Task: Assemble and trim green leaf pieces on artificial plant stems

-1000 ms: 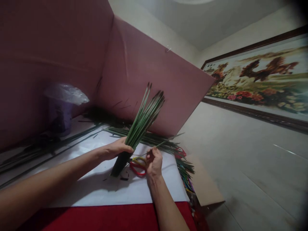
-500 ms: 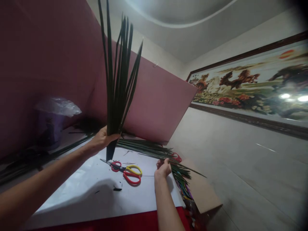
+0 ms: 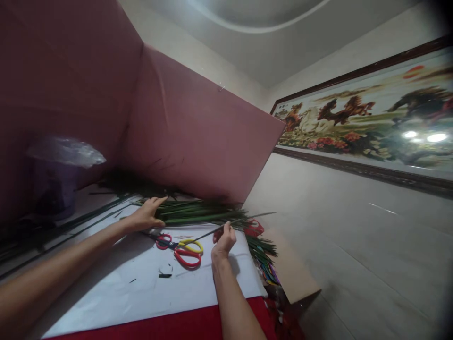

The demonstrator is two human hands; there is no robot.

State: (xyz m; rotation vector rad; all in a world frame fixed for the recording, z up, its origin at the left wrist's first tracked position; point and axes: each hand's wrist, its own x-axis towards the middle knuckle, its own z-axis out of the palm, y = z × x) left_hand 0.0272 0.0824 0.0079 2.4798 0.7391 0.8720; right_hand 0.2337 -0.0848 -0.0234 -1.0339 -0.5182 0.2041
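A single leaf (image 3: 207,233) slants above the table (image 3: 148,288), its long axis running from over the scissors (image 3: 172,245) out past the far right corner. I have the right hand (image 3: 223,243) nearer, pinching it around mid-length. Just beyond those fingertips I see the leaf pile (image 3: 198,215), lying lengthwise along the far edge; at its left end, the left hand (image 3: 144,217) has thumb and fingers spread.

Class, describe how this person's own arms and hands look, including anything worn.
The left hand and right hand are ungloved. No sleeve, watch or bracelet shows on either wrist or visible forearm. Rings cannot be made out.
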